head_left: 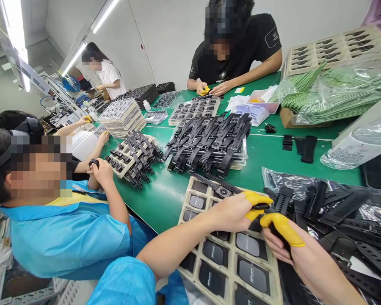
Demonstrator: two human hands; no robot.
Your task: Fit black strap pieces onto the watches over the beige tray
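My left hand [233, 210], with yellow finger covers on thumb and forefinger, pinches a small black watch piece [260, 207]. Meeting it fingertip to fingertip is my right hand [282, 235], its thumb also covered in yellow, closed around a black watch strap [281, 238] that hangs down along the palm. Whether strap and piece are joined is hidden by the fingers. Below both hands lies a cream tray [231, 271] whose compartments hold black watch faces. One smartwatch with straps [222, 192] rests across the tray's far edge.
Loose black straps [339, 207] lie heaped on plastic at right. Beyond the tray stand stacked trays of strapped watches [209, 144]. Green strips in plastic [336, 91] fill the back right. A co-worker in blue [73, 237] sits close on the left; another person [235, 55] works opposite.
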